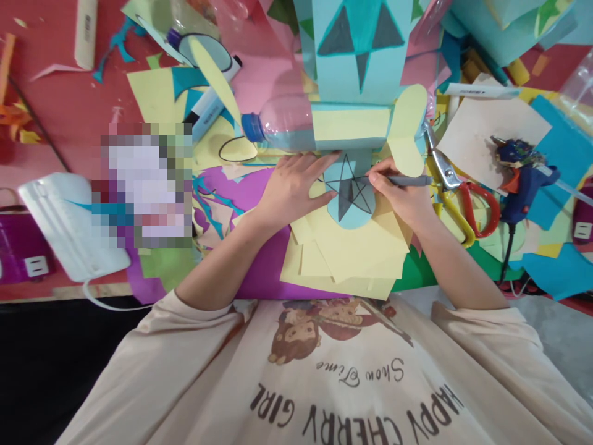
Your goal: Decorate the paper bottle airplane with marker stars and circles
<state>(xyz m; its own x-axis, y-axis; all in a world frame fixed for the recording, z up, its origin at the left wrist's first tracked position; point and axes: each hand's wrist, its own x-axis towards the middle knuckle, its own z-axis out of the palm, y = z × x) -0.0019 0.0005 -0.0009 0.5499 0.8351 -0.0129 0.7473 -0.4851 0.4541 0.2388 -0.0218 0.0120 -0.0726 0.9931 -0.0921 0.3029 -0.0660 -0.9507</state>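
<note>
A pale blue paper disc (364,216) carries a black-outlined star (351,191), part of it filled with dark grey. My left hand (294,188) lies on the paper at the disc's left side, fingers spread. Between the fingers of my right hand (403,198) is a dark grey marker (410,180), its tip at the star's right side. Beneath the disc lie pale yellow sheets (352,262). Just beyond my hands, a plastic bottle (287,122) with a blue cap rests on its side, wrapped in blue and yellow paper. A yellow heart-shaped paper piece (410,133) is at the bottle's right end.
Red-and-yellow-handled scissors (479,210) and a blue glue gun (523,191) lie to the right. A white marker (484,91) is farther back. At the left sit a white device with a cord (74,225) and a blue marker (208,111). Paper scraps cover much of the red table (46,142).
</note>
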